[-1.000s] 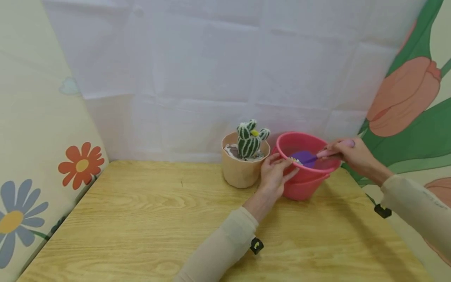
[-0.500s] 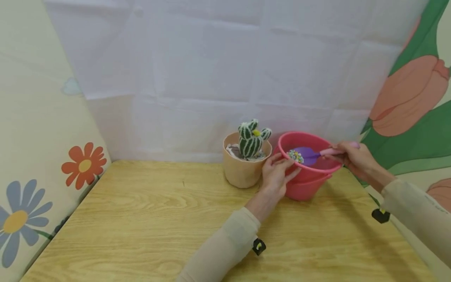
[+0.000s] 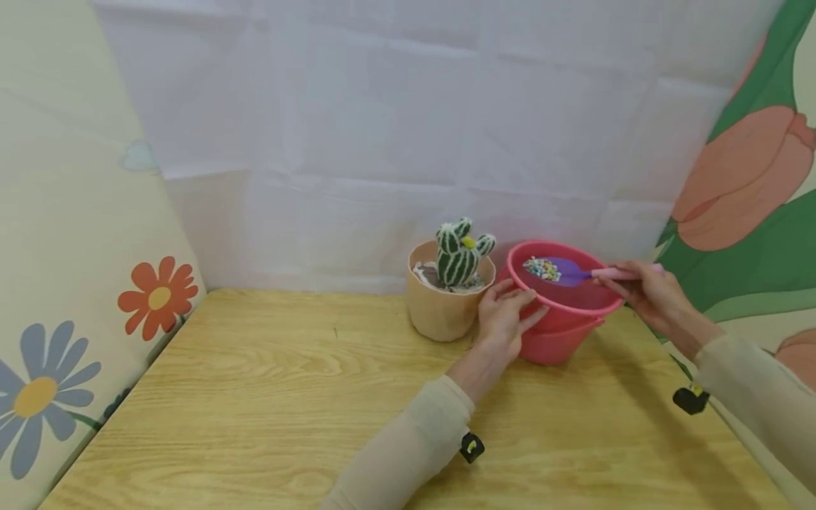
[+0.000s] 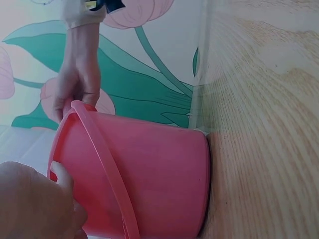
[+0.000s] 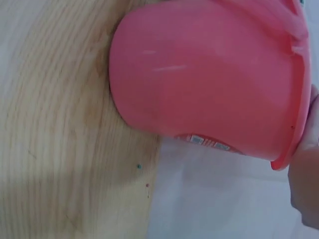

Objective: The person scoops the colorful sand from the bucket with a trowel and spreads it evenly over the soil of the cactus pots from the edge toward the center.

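My right hand (image 3: 663, 297) grips the pink handle of a small trowel (image 3: 574, 274) with a purple blade. Multicoloured pebbles (image 3: 542, 268) lie heaped on the blade's tip, which overlaps the mouth of a pink bucket (image 3: 554, 340). On the bucket's near left rim, my left hand (image 3: 500, 322) holds on with its thumb and fingers. The left wrist view shows that hand (image 4: 32, 204) curled at the rim, and the bucket's handle (image 4: 112, 174) hanging down its side. In the right wrist view the bucket (image 5: 209, 79) hides the trowel; only part of my right hand (image 5: 306, 174) shows.
Left of the bucket stands a peach pot (image 3: 442, 313) with a knitted-looking cactus (image 3: 460, 258) in it, close to my left hand. A white cloth (image 3: 370, 142) hangs behind the wooden table (image 3: 268, 397). Small specks (image 5: 139, 166) lie on the table near the bucket.
The trowel has risen from inside the bucket, bringing the pebbles on its blade fully into sight. My right hand has shifted slightly right; my left hand keeps its hold on the rim.
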A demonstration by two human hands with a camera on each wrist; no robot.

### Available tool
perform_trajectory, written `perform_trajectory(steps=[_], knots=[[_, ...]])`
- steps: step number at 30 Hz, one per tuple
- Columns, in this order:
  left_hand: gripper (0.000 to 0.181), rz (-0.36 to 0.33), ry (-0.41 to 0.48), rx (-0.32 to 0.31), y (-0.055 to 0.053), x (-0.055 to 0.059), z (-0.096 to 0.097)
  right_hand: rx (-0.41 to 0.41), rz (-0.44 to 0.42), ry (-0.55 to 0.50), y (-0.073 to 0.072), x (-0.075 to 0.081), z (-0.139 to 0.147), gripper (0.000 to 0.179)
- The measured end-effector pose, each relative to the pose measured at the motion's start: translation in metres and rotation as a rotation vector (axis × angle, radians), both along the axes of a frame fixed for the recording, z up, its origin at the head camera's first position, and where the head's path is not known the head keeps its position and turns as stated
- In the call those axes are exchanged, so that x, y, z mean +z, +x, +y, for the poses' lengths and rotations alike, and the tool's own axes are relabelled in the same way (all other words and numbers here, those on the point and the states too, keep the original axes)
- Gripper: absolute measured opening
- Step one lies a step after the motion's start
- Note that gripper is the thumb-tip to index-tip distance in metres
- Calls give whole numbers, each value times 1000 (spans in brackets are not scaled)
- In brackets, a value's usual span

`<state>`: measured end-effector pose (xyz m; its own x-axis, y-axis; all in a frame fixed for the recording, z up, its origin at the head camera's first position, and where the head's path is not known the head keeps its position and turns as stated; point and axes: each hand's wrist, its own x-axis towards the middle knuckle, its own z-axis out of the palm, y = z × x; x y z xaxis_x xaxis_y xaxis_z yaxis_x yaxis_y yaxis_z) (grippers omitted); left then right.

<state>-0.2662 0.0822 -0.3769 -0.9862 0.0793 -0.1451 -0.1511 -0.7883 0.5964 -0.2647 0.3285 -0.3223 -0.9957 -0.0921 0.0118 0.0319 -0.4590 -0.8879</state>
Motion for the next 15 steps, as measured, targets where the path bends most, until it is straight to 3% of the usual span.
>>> perform_trajectory(steps=[9, 15], knots=[[45, 12, -6, -8, -1, 3, 3, 16, 17, -110, 9, 2, 12, 32], [44, -11, -27, -7, -2, 1, 1, 44, 71, -27, 15, -1, 15, 36]])
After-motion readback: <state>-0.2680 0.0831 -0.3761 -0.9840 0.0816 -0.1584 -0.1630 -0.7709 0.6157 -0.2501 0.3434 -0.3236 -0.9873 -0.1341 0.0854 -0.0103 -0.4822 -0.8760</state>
